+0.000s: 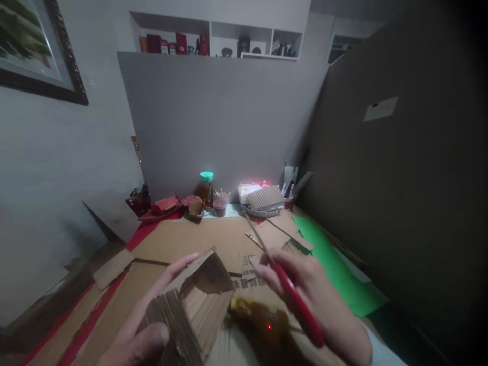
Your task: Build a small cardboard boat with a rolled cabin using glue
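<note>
Head view: my left hand pinches folded cardboard, roughly 9 o'clock from right hand gripping red-handled tool pointing 11 o'clock.

Light is dim. 1 picture hangs on the pale wall; a 3-bay shelf shows above a grey panel.

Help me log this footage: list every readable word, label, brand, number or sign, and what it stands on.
Nothing is legible.
Printed characters on the flat cardboard: too blurred to read.
White label on the dark panel: too small to read.
Shelf boxes: any markings too small to read.
Held cardboard and red handle: no text visible.
</note>
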{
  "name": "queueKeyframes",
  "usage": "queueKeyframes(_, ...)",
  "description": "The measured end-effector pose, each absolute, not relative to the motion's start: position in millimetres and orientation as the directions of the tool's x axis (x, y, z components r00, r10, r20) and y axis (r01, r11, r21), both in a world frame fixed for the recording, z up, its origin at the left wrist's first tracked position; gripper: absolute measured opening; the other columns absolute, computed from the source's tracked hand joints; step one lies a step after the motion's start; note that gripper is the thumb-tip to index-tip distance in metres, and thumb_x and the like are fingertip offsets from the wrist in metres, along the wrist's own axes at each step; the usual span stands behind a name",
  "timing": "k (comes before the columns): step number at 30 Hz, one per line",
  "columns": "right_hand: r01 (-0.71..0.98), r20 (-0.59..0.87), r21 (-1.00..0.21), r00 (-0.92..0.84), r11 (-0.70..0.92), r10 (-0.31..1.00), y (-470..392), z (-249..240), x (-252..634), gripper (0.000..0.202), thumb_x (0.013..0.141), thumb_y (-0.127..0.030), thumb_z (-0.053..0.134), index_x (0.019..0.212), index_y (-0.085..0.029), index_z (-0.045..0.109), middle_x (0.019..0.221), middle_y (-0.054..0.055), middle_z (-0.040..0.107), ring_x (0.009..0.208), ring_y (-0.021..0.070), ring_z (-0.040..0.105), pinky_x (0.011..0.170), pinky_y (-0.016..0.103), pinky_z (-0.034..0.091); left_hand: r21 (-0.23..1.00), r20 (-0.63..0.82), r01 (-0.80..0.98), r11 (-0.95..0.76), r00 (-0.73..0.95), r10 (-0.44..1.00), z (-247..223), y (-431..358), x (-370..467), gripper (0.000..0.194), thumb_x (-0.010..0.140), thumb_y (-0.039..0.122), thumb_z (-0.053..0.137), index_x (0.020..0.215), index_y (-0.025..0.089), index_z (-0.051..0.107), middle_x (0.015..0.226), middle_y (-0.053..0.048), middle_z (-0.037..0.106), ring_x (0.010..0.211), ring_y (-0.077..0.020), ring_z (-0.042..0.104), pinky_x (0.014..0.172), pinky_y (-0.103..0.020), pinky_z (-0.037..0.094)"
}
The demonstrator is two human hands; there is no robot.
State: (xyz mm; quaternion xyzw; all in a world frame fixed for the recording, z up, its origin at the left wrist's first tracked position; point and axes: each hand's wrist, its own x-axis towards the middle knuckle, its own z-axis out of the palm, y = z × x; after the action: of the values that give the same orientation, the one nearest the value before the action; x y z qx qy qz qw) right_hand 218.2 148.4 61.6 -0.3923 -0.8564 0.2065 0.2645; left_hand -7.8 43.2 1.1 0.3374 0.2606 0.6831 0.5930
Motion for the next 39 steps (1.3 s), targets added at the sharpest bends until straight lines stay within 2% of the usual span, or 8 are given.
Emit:
queueKeyframes(4, 0.715, 0.235, -0.43, -0.502, 0.552, 0.833, 174, 53, 247, 0.034, 0.094, -0.05, 0.049, 0.081, -0.02, 0.058, 0.069, 0.003, 0.062, 0.063, 0.0172, 0.055, 0.059, 0.029, 0.038, 0.899, 0.122, -0.415, -0.138, -0.065, 0.99, 16, 48, -21, 0.08, 0.069, 0.034, 0.081, 0.142, 0.03, 0.048, 0.155, -0.002, 0.045, 0.145, -0.044, 0.026, 0.104, -0.048, 0.049)
queueKeyframes(7, 0.796, 0.16, -0.291, -0.507, 0.531, 0.847, 188, 28, 266, 0.016, 0.095, -0.032, 0.052, 0.086, -0.019, 0.057, 0.07, 0.001, 0.058, 0.063, 0.0174, 0.053, 0.06, 0.03, 0.037, 0.979, 0.205, 0.016, -0.205, -0.014, 0.979, 24, 48, -31, 0.081, 0.072, 0.041, 0.077, 0.144, 0.038, 0.04, 0.161, 0.005, 0.033, 0.151, -0.0388, 0.008, 0.107, -0.046, 0.046)
queueKeyframes(16, 0.772, 0.143, -0.158, -0.599, 0.615, 0.788, 203, 1, 278, 0.01, 0.096, -0.021, 0.051, 0.098, -0.016, 0.06, 0.088, 0.004, 0.058, 0.079, 0.019, 0.056, 0.072, 0.036, 0.049, 0.718, 0.321, 0.638, -0.278, 0.05, 0.946, 43, 40, -33, 0.071, 0.081, 0.056, 0.063, 0.143, 0.045, 0.031, 0.15, 0.001, 0.038, 0.138, -0.0339, 0.037, 0.114, -0.052, 0.027)
queueKeyframes(21, 0.714, 0.272, -0.197, -0.619, 0.672, 0.737, 171, 28, 269, 0.034, 0.096, -0.026, 0.044, 0.125, -0.009, 0.052, 0.116, 0.019, 0.056, 0.106, 0.0302, 0.054, 0.091, 0.047, 0.047, 0.617, 0.366, 0.743, -0.259, 0.021, 0.931, 48, 42, -28, 0.066, 0.084, 0.053, 0.061, 0.141, 0.029, 0.038, 0.144, -0.006, 0.041, 0.133, -0.0291, 0.04, 0.112, -0.043, 0.03)
queueKeyframes(25, 0.508, 0.44, -0.174, -0.726, 0.844, 0.528, 111, 61, 229, 0.065, 0.094, -0.04, 0.058, 0.149, -0.021, 0.03, 0.145, 0.009, 0.042, 0.129, 0.0251, 0.04, 0.105, 0.04, 0.04, 0.614, 0.37, 0.765, -0.192, -0.065, 0.927, 47, 45, -20, 0.062, 0.088, 0.055, 0.053, 0.137, 0.017, 0.047, 0.134, -0.012, 0.052, 0.124, -0.0289, 0.048, 0.106, -0.044, 0.036)
queueKeyframes(28, 0.351, 0.488, -0.129, -0.792, 0.927, 0.368, 79, 74, 192, 0.079, 0.086, -0.039, 0.069, 0.15, -0.016, 0.028, 0.145, 0.007, 0.045, 0.124, 0.0267, 0.042, 0.1, 0.042, 0.041, 0.634, 0.386, 0.751, -0.187, -0.097, 0.918, 47, 46, -13, 0.062, 0.088, 0.053, 0.051, 0.136, 0.014, 0.049, 0.133, -0.014, 0.055, 0.123, -0.0286, 0.05, 0.107, -0.045, 0.036)
queueKeyframes(34, 0.38, 0.546, -0.138, -0.741, 0.915, 0.39, 83, 65, 161, 0.074, 0.09, -0.035, 0.061, 0.152, -0.014, 0.025, 0.137, 0.013, 0.053, 0.108, 0.0312, 0.052, 0.089, 0.051, 0.044, 0.651, 0.376, 0.725, -0.225, -0.051, 0.925, 63, 42, -5, 0.053, 0.087, 0.044, 0.055, 0.132, 0.017, 0.052, 0.119, -0.012, 0.06, 0.112, -0.0288, 0.056, 0.097, -0.045, 0.042)
queueKeyframes(39, 0.237, 0.576, -0.458, -0.656, 0.857, 0.488, 103, 60, 180, 0.072, 0.081, -0.02, 0.065, 0.147, -0.014, 0.035, 0.134, 0.012, 0.054, 0.117, 0.0277, 0.052, 0.101, 0.046, 0.04, 0.748, 0.29, 0.624, -0.226, -0.001, 0.957, 76, 35, -16, 0.058, 0.09, 0.057, 0.051, 0.139, 0.027, 0.046, 0.13, -0.007, 0.056, 0.119, -0.0267, 0.051, 0.097, -0.041, 0.04)
